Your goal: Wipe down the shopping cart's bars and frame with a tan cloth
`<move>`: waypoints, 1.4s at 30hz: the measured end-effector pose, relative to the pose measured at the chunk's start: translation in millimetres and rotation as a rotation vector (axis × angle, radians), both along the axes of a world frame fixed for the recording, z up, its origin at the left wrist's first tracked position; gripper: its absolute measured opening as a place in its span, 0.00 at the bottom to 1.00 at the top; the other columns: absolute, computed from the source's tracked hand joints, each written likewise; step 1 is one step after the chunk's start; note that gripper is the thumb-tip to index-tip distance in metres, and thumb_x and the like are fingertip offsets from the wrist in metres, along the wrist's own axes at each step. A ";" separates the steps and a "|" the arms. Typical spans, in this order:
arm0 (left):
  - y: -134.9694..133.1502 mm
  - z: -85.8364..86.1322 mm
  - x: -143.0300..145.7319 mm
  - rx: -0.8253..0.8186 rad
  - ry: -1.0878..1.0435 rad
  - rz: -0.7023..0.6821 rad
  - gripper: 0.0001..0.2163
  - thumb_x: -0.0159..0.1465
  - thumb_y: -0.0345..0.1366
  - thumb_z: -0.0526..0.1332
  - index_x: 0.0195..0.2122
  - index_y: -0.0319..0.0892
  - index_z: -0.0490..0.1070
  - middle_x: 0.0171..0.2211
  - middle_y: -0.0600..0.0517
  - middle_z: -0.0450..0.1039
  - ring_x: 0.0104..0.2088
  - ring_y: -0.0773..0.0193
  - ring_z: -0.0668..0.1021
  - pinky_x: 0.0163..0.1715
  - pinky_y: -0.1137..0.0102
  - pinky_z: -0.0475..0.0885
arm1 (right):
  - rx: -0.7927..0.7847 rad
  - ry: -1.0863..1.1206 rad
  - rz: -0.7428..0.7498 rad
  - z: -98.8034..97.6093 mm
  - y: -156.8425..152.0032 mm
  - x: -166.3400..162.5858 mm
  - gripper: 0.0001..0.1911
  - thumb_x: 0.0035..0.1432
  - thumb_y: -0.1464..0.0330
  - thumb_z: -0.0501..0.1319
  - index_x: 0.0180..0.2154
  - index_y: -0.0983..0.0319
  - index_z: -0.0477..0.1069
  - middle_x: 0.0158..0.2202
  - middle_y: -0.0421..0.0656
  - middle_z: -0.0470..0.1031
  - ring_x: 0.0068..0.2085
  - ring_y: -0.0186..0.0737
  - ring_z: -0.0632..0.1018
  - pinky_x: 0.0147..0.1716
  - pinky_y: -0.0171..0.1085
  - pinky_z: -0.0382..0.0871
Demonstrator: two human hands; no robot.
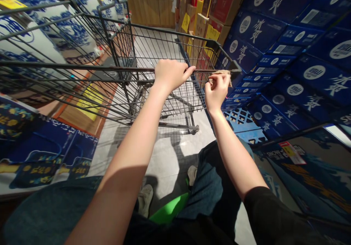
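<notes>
A dark wire shopping cart stands in front of me, its near top bar running across the view. My left hand is closed over that bar, its thumb stretched along it to the right. My right hand is closed on a crumpled tan cloth, which touches the bar near its right corner. Part of the cloth is hidden behind the fingers. Through the wire mesh the pale floor shows, along with the cart's lower frame.
Blue cartons are stacked high on the right, above a blue plastic pallet. Large blue-and-white jars stand at the left on a wooden platform. A green seat is between my legs. A wooden counter stands behind.
</notes>
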State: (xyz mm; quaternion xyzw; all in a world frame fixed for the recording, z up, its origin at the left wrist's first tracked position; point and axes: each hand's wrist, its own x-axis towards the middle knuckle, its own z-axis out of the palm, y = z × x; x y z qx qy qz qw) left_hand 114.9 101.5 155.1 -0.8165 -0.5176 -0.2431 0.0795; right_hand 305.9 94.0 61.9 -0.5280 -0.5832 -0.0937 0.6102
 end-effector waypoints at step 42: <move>-3.5 -0.7 0.9 0.007 0.034 0.011 0.28 0.74 0.54 0.45 0.41 0.44 0.83 0.33 0.42 0.79 0.41 0.47 0.78 0.42 0.59 0.62 | 0.123 0.287 -0.183 1.1 5.2 35.5 0.08 0.48 0.75 0.57 0.32 0.59 0.69 0.38 0.41 0.66 0.44 0.41 0.74 0.56 0.49 0.70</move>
